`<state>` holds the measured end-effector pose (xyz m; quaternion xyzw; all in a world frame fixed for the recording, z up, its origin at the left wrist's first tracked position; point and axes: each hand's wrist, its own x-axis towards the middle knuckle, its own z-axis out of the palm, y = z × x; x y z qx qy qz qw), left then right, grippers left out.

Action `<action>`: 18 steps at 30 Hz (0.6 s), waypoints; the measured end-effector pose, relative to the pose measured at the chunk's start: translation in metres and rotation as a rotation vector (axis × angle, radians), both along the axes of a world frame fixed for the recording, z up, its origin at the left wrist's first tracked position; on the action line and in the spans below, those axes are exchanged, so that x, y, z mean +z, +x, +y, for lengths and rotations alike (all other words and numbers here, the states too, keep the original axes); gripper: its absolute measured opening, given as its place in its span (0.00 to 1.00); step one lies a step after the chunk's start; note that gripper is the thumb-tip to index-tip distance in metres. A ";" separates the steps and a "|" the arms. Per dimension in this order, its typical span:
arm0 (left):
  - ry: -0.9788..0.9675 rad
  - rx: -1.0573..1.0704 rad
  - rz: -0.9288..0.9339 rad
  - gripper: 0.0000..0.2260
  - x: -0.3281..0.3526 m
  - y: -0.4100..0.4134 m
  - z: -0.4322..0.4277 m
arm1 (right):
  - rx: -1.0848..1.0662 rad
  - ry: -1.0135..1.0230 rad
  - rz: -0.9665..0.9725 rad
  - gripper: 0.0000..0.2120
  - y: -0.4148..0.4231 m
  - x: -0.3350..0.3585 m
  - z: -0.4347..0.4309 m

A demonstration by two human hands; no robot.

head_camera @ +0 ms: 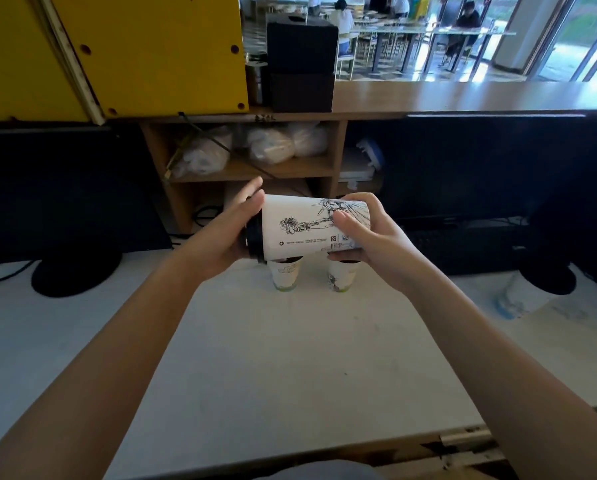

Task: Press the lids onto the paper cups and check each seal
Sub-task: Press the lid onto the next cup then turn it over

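A white paper cup (300, 225) with a black line drawing lies on its side in the air above the table. A black lid (254, 242) sits on its left end. My left hand (233, 233) presses flat against the lid, fingers stretched past the cup's rim. My right hand (369, 237) grips the cup's base end, thumb on the side wall. Two more printed paper cups stand upright on the table right below: one on the left (285, 274) and one on the right (342, 276), both with dark tops partly hidden by the held cup.
The white table (290, 358) stretches toward me, with a worn front edge. Black monitors (65, 188) stand on both sides at the back. A wooden shelf (252, 168) with plastic bags stands behind the cups. A yellow panel (144, 53) hangs top left.
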<state>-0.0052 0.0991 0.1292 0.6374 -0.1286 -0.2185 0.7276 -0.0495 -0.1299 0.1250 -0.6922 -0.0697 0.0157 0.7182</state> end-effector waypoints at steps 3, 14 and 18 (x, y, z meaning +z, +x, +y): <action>-0.061 -0.079 0.097 0.23 0.001 0.005 0.002 | 0.010 -0.024 -0.085 0.19 0.000 0.000 -0.002; 0.113 0.111 -0.187 0.19 0.004 0.002 -0.010 | 0.113 -0.010 0.084 0.21 0.008 -0.006 -0.014; 0.291 0.113 -0.516 0.25 0.003 0.001 -0.009 | 0.117 0.047 0.396 0.33 0.019 0.002 -0.013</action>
